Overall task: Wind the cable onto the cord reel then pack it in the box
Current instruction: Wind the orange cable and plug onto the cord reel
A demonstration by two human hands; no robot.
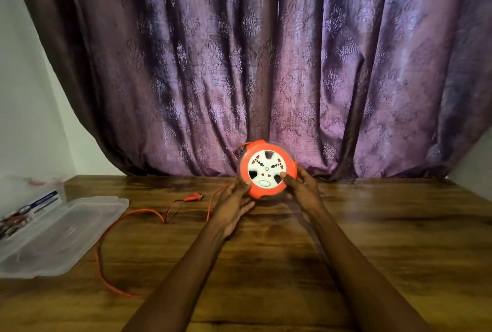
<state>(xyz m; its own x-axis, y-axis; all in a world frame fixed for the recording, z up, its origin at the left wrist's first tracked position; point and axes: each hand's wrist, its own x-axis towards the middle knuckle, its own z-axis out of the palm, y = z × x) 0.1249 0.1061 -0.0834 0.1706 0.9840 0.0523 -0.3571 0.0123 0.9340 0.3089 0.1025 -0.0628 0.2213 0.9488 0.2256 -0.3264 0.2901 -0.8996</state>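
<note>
An orange round cord reel (267, 169) with a white socket face stands on edge above the far middle of the wooden table (372, 238), its face towards me. My left hand (234, 206) holds its lower left rim, thumb on the face. My right hand (300, 188) grips its lower right side, with a finger in a dark recess of the white face. The orange cable (106, 251) runs from the reel's left side and loops loosely across the table to the left. Its orange plug (193, 196) lies left of the reel.
A clear plastic box (32, 198) with some contents stands at the table's left edge. Its clear lid (61, 230) lies flat beside it. A purple patterned curtain (266, 65) hangs right behind the table.
</note>
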